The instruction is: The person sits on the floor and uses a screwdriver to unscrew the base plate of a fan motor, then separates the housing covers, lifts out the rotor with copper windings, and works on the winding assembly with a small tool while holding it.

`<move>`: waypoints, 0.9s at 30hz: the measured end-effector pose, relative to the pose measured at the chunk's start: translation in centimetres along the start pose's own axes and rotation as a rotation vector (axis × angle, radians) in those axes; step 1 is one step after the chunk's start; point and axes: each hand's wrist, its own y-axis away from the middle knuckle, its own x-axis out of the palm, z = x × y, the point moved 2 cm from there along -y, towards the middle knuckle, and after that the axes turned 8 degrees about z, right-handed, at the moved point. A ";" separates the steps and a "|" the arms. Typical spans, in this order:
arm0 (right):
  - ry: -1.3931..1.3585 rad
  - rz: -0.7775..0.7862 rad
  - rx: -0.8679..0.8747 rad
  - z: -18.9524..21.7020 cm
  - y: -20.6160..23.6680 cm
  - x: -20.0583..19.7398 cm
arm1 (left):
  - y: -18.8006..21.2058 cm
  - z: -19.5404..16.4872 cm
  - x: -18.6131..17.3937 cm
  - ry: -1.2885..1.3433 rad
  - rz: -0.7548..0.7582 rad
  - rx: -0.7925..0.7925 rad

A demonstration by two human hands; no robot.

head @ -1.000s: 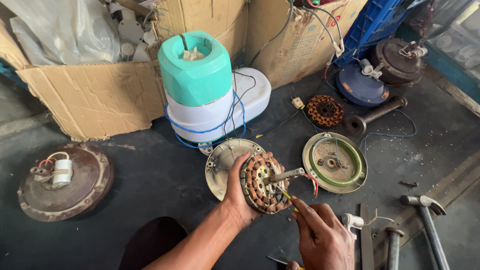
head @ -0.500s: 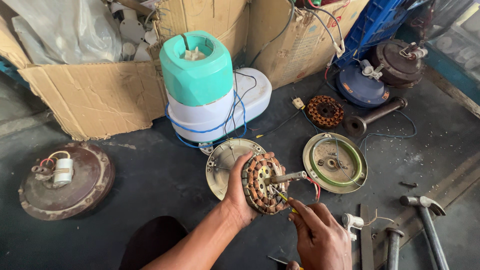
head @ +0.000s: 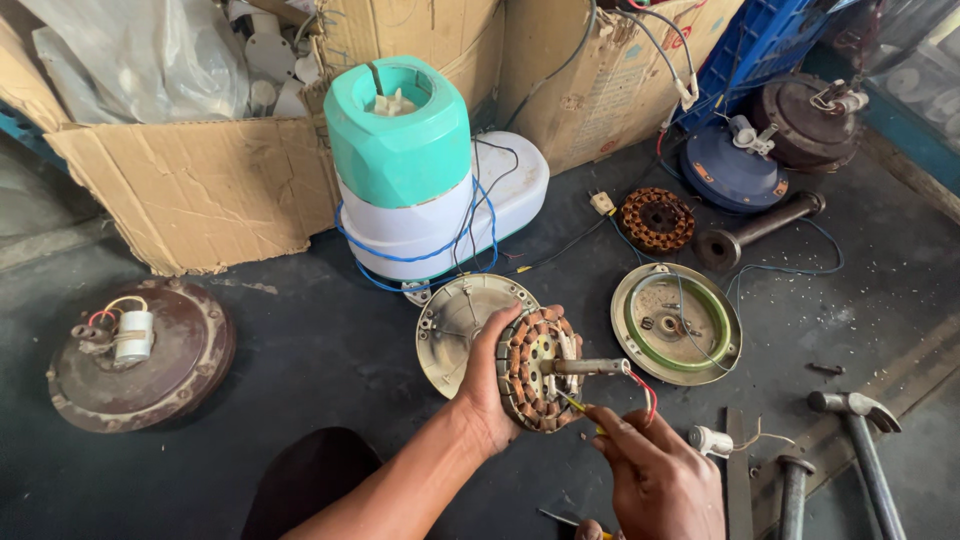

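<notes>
Gripped tight in the left hand (head: 490, 385), the copper-wound fan stator (head: 535, 370) stands on edge above the dark floor (head: 300, 350), its coils facing up so they are easy to reach. Right hand (head: 655, 480) pinches a thin yellow tool (head: 575, 405), poking its tip at the coils. An empty motor cover (head: 455, 330) lies just behind.

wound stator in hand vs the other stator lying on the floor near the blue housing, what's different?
The held stator is gripped on edge by the left hand, while the floor stator lies flat and untouched. The held stator has a metal shaft sticking out of its centre with red and yellow wires beside it; the floor stator shows an empty centre hole. The right hand pokes a thin tool at the held one. Both are round, ringed with copper-brown windings.
</notes>
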 end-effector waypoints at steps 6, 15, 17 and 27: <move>-0.098 -0.112 -0.021 -0.6 0.7 -0.4 | 0.1 0.0 0.2 -0.021 -0.006 -0.031; -0.055 -0.130 -0.011 0.2 0.5 -0.4 | 0.2 0.2 0.1 -0.062 0.007 -0.082; -0.047 -0.114 0.002 0.3 0.4 -0.4 | 0.2 0.2 0.1 -0.065 -0.007 -0.076; -0.051 -0.142 -0.057 0.3 0.5 -0.3 | 0.1 0.1 0.1 -0.078 -0.026 -0.075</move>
